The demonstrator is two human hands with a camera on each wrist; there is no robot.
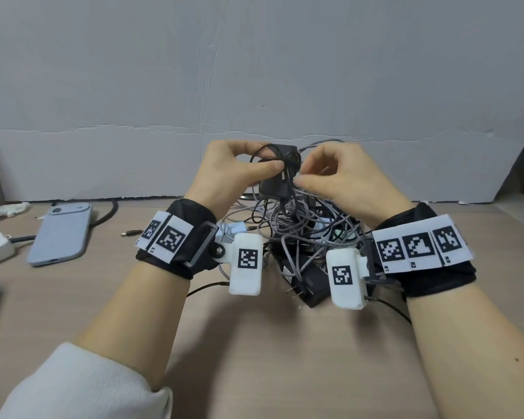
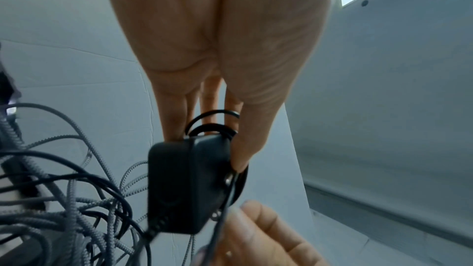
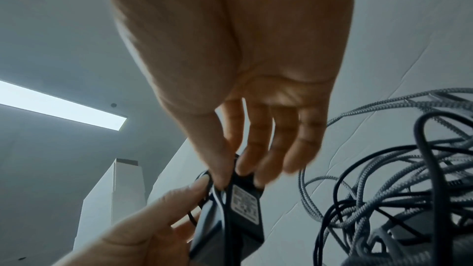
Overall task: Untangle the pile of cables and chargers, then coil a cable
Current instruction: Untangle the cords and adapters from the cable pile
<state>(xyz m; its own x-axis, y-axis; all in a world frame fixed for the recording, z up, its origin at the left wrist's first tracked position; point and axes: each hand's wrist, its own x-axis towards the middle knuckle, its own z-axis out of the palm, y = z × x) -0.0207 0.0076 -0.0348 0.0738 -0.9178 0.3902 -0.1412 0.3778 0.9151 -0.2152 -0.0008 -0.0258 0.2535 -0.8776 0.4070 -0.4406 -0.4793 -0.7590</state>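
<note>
Much of the pile of cables and chargers [image 1: 300,231] is hidden behind the two wrist cameras and both wrists in the head view, so only its middle shows: grey braided cables and thin black ones crossing over one another on the wooden table [image 1: 254,358], with a second black adapter [image 1: 307,279] lying at the near edge, its plug prongs pointing left. Which cable joins which charger cannot be made out. Lifted above the pile is a black power adapter [image 1: 274,184], with a thin black cable [image 1: 265,152] looped over its top. The left hand [image 1: 224,173] grips the adapter, thumb pressed on its near side and fingers curled round the far side, the loop passing between them. The right hand [image 1: 342,176] has its thumb and forefinger pinched on the black cable just beside the adapter's right face; in the right wrist view the thumb [image 3: 217,161] lies against the cable at the adapter's labelled side, and the other fingers are blurred. To the left on the table lies a blue-grey phone [image 1: 59,234], face down, well apart from the pile.
</note>
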